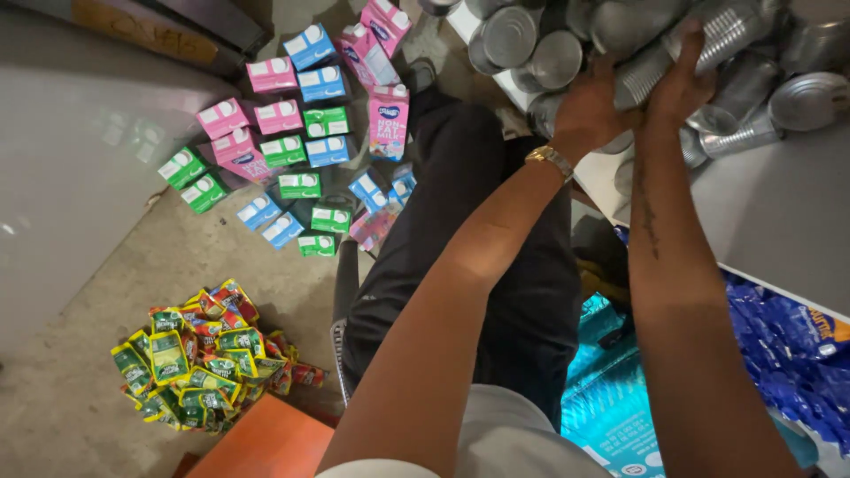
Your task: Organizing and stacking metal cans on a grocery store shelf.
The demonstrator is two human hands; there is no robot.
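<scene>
Pink, blue and green cartons (292,133) stand on the floor, green-yellow sachets (199,358) heaped nearby, blue packets (788,354) at right.

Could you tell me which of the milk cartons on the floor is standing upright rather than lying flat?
The tall pink carton at the cluster's right edge, beside the person's dark trouser leg. It stands upright, while most others around it lie flat.

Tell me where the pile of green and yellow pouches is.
The pile of pouches lies on the concrete floor at lower left of the head view, below the cartons and beside an orange surface.
</scene>
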